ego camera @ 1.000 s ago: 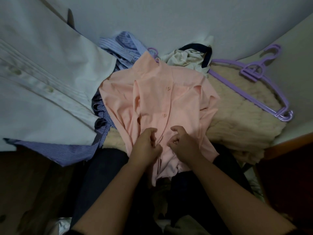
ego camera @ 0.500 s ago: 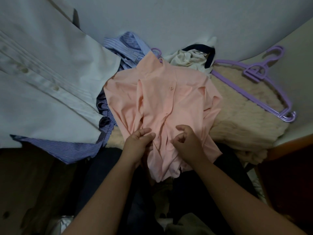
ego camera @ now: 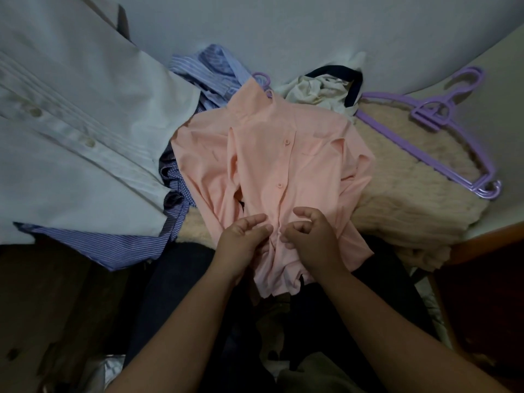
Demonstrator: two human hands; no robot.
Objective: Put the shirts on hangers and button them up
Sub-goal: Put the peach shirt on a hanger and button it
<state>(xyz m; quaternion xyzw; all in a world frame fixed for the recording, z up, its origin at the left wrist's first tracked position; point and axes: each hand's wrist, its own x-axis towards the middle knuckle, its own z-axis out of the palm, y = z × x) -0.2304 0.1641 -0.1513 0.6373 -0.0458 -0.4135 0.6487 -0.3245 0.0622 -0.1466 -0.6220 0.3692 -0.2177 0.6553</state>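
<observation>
Working down the placket of the pink shirt (ego camera: 283, 154), which lies front-up on the cream blanket (ego camera: 419, 194) with a purple hook (ego camera: 262, 79) showing at its collar, so apparently already on a hanger. Left hand (ego camera: 243, 245) now closed in on the placket edge, fingers curled toward the thumb and pinching cloth, where half a second ago those fingers lay looser and flatter on the fabric. Right hand (ego camera: 312, 239) curled too, fingertips nipping the opposite edge just beside the left, much as before. Two buttons (ego camera: 286, 142) above look fastened; the one being worked sits hidden between the fingers, so cannot tell whether through its hole yet. Read as the third button in progress, with the hem below still loose and bunched over the lap. Waiting well apart: white shirt (ego camera: 85, 131) at left over a striped blue shirt (ego camera: 93, 245), a cream garment (ego camera: 314, 89) beyond the collar, and spare hangers (ego camera: 442, 137) on the blanket at right.
</observation>
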